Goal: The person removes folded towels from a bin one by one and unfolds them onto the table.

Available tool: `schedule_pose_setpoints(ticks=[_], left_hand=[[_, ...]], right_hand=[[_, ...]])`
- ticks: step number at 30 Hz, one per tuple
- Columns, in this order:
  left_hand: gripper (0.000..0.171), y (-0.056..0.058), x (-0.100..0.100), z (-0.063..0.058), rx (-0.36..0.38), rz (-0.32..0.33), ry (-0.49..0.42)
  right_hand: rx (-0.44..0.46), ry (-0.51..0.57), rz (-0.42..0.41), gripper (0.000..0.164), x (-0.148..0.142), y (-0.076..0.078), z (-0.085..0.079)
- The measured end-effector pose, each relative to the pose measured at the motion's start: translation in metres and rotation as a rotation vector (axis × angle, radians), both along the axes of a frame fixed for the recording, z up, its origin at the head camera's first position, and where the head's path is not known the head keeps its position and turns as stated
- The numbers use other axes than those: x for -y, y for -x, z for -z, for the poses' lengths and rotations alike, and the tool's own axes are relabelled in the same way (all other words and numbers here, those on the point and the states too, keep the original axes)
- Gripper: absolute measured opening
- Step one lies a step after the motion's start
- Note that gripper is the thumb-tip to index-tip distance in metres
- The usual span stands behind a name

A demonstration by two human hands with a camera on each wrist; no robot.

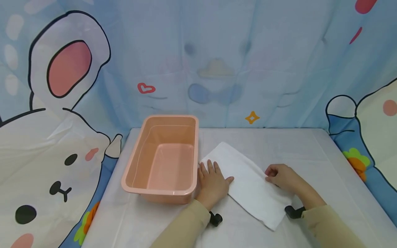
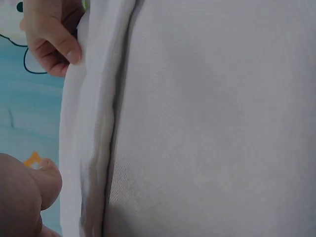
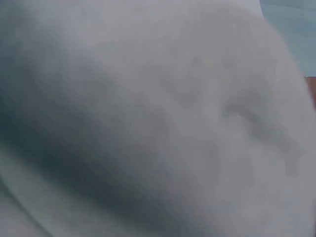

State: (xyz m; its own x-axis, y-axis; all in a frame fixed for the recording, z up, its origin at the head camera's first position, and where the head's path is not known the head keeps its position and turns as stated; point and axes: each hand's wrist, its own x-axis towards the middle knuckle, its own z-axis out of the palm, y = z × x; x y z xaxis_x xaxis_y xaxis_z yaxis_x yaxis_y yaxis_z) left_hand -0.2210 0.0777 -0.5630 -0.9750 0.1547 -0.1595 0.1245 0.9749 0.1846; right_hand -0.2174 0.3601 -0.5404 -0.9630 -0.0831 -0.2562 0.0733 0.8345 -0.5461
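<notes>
Closest to the head camera are my beige sleeves, coming in from the bottom edge, with a small black fitting at my left wrist and another at the right. My left hand rests on the left end of the white cloth, palm down, its fingers spread a little and the thumb stretched out sideways over the fabric. My right hand is at the cloth's far edge, toward the right end, the fingers curled in and pinching that edge against the thumb; the left wrist view shows the same grip. The cloth lies slantwise on the white-covered worktop, running from beside the basin down toward my right wrist. In the right wrist view a pale, blurred surface takes up most of the picture, too soft to make out details. The peach basin stands on the worktop just left of my left hand; whether my fingertips touch it I cannot tell. Behind hangs a blue curtain printed with cartoon animals, a red heart and an orange star.
</notes>
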Motion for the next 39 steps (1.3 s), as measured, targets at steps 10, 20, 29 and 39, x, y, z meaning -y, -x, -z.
schedule_pose_setpoints(ticks=[10, 20, 29, 39], left_hand=[[0.095, 0.018, 0.000, -0.001, 0.029, -0.016, -0.047], [0.092, 0.032, -0.003, -0.007, 0.060, -0.019, -0.102], [0.089, 0.041, -0.006, -0.003, 0.043, 0.027, -0.094], [0.093, 0.040, -0.008, -0.004, 0.065, 0.033, -0.105]], right_hand=[[0.070, 0.151, 0.005, 0.010, 0.013, -0.022, -0.001], [0.129, 0.284, -0.013, 0.011, 0.025, -0.035, 0.005], [0.190, 0.384, -0.013, 0.015, 0.029, -0.040, 0.007], [0.069, 0.151, 0.038, 0.012, 0.015, -0.038, 0.007]])
